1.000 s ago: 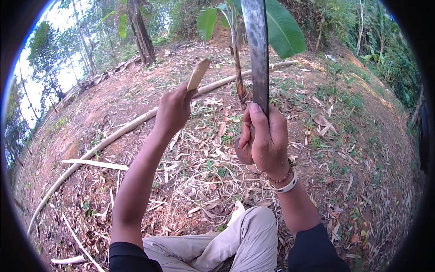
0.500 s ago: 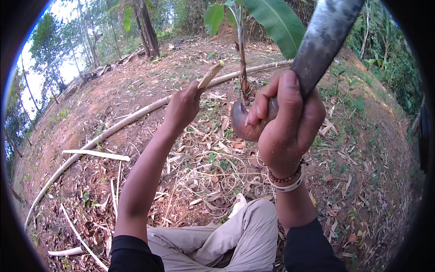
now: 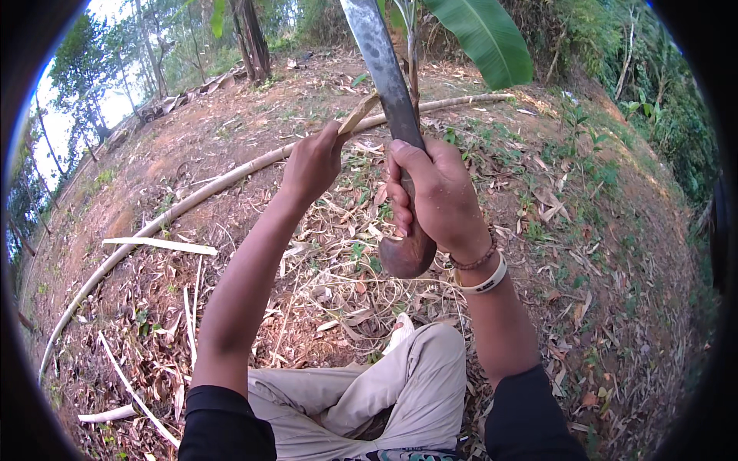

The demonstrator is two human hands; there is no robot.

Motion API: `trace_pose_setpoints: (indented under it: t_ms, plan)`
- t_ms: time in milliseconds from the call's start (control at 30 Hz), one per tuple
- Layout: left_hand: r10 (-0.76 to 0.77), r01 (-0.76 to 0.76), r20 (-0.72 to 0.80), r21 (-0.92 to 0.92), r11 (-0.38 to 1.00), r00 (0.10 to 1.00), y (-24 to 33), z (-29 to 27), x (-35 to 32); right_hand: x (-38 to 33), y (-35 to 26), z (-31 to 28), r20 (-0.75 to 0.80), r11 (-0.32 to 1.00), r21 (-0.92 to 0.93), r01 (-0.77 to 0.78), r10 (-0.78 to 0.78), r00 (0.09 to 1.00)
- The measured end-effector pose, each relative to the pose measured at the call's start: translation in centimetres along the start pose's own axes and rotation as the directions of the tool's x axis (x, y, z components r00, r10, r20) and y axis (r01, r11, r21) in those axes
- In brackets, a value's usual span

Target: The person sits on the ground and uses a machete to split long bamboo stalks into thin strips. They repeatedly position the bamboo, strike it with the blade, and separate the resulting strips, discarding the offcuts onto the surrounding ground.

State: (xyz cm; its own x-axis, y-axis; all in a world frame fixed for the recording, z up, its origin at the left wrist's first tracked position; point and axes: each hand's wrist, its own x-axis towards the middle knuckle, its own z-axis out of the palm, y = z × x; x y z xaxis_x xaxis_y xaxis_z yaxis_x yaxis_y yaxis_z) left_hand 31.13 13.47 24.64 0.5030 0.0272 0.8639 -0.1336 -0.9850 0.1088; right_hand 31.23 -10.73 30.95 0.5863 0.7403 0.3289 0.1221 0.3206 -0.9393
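Note:
My left hand [image 3: 314, 163] is closed round a flat piece of split wood or bamboo [image 3: 357, 114], which sticks up and to the right out of the fist. In my right hand [image 3: 442, 192] is a machete, gripped by its dark curved wooden handle [image 3: 409, 253]. Its broad grey blade [image 3: 384, 73] points up and slightly left. The blade passes at the tip of the wood piece; whether the two touch I cannot tell. Beads and a white band circle my right wrist.
A long pole [image 3: 223, 184] curves over the ground ahead. Pale split strips [image 3: 160, 246] and thin curled shavings [image 3: 346, 288] lie among dry leaves. A young banana plant with a large leaf [image 3: 492, 42] stands ahead. My crossed legs [image 3: 361, 399] are below.
The machete has swung left and its blade now tilts left instead of right, beside the wood piece. My right hand has turned and moved left. My left hand has barely moved.

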Motion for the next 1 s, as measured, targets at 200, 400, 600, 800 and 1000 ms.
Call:
trace_pose_setpoints:
  t_ms: [200,400,600,800,1000]
  plan:
    - [-0.003,0.002,-0.035,-0.022,1.000,0.999,-0.1,-0.2,0.3,-1.5,-2.7,1.6,-0.266,0.651,-0.282,0.705,-0.759,0.594]
    - [-0.017,0.017,-0.082,-0.004,1.000,0.996,-0.6,0.0,-0.7,1.6,3.5,1.4,-0.058,0.793,-0.515,0.325,-0.411,0.910]
    - [-0.020,0.021,-0.045,0.022,1.000,0.999,-1.2,0.3,-0.7,-0.1,0.4,1.2,0.007,1.000,-0.012,0.018,-0.018,1.000]
    - [-0.034,0.035,-0.058,0.010,0.999,0.998,-1.5,-0.1,-0.4,-0.6,-0.6,1.8,-0.203,0.651,-0.480,0.588,-0.735,0.647]
    - [-0.027,0.028,-0.039,0.026,0.999,0.999,-1.5,0.4,-1.2,2.2,4.1,1.2,-0.046,0.793,-0.549,0.263,-0.343,0.938]
